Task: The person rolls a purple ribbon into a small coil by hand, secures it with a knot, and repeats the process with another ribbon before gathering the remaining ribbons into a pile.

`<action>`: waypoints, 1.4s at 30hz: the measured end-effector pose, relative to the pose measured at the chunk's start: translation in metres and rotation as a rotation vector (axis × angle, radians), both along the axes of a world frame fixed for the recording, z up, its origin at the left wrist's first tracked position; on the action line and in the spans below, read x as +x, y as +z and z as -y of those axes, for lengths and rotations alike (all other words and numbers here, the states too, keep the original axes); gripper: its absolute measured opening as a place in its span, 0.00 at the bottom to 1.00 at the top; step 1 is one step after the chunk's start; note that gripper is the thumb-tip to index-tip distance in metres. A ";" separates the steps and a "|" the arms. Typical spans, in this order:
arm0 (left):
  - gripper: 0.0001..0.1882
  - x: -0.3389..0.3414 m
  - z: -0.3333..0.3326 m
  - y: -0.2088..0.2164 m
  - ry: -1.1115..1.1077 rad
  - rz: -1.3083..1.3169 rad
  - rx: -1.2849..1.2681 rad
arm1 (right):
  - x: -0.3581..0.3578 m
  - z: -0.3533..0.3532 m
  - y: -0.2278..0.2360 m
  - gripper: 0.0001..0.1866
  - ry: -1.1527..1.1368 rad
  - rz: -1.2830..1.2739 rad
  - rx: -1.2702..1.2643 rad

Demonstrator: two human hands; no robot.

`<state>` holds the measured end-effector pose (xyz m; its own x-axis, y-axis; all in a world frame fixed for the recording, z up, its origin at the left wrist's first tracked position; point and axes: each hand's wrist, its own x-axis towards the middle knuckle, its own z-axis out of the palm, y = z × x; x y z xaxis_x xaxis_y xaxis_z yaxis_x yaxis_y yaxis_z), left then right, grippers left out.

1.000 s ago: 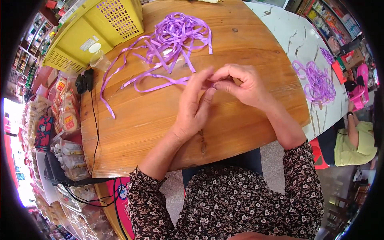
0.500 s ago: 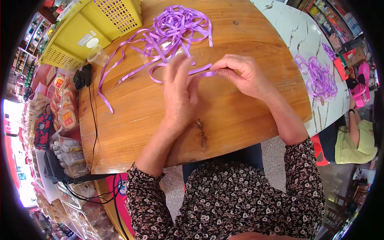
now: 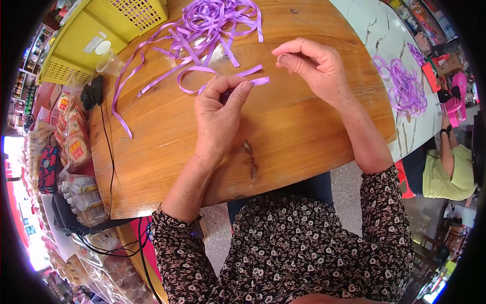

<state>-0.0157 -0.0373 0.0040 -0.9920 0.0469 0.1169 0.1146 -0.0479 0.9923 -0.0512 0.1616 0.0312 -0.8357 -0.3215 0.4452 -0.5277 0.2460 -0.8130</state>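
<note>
My left hand (image 3: pixel 217 111) pinches a flat purple ribbon (image 3: pixel 260 81) between thumb and fingers, and a short end sticks out to the right past the thumb. The ribbon's loop (image 3: pixel 188 81) curves out behind that hand onto the table. To the right, my right hand (image 3: pixel 314 68) is raised above the table, apart from the ribbon. Its index finger and thumb point left with a small gap between them, and I see nothing in them. Beyond both hands lies a tangled heap of purple ribbons (image 3: pixel 215 20), with loose strands trailing left.
A yellow crate (image 3: pixel 76 45) and a clear plastic cup (image 3: pixel 109 63) stand at the far left of the wooden table (image 3: pixel 167 152). A black cable (image 3: pixel 107 142) runs down its left edge. More purple ribbons (image 3: pixel 405 88) lie on a marbled table at right, near another person (image 3: pixel 450 172).
My right hand has let go of the ribbon and moved up and away. My left hand, blurred before, now grips the ribbon near its end. The whole view has shifted slightly.
</note>
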 end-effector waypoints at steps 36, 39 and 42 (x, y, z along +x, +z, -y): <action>0.03 0.005 -0.006 0.005 -0.108 0.136 0.428 | 0.014 0.021 -0.023 0.11 0.505 0.862 -0.826; 0.03 0.004 -0.004 0.004 -0.085 0.133 0.433 | 0.011 0.018 -0.025 0.12 0.464 0.818 -0.867; 0.04 0.007 -0.002 0.005 -0.045 0.083 0.322 | 0.017 0.023 -0.019 0.13 0.401 0.754 -0.815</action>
<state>-0.0083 -0.0349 0.0092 -0.9966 0.0645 0.0517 0.0248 -0.3634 0.9313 -0.0345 0.1387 0.0123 -0.8791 -0.4703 0.0776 0.2317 -0.5639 -0.7927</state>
